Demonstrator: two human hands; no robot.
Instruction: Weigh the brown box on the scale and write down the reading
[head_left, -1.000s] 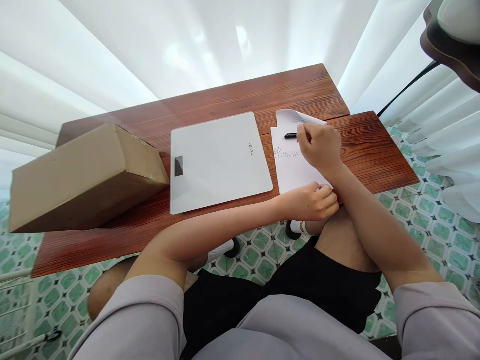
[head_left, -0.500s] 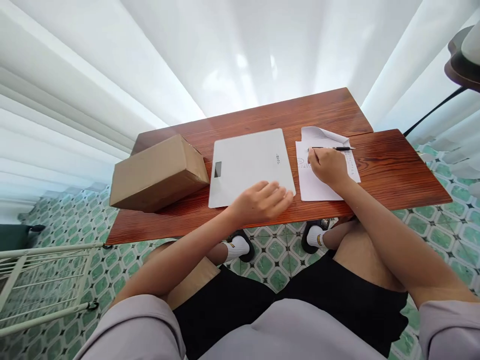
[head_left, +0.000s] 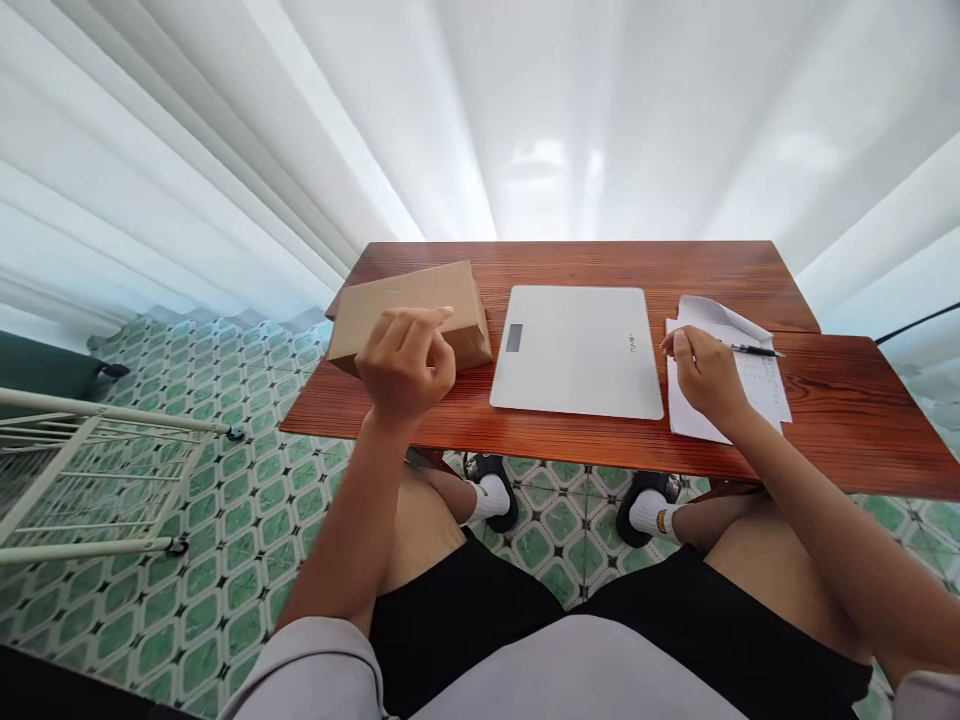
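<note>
Cardboard box [head_left: 420, 305] — left hand [head_left: 405, 362] near, empty.

Wooden table [head_left: 825, 430] bears cardboard box [head_left: 420, 305], white scale [head_left: 577, 350], paper sheet [head_left: 757, 385].

**Counter crowded across the middle, open at the far edge**

The cardboard box [head_left: 412, 310], white scale [head_left: 577, 350] and paper sheet [head_left: 750, 385] lie in a row across the counter [head_left: 570, 262], with narrow gaps between them. A bare strip runs behind them and along the near edge. The left hand [head_left: 405, 365] hovers before the box; the right hand [head_left: 705, 375] covers the sheet.
</note>
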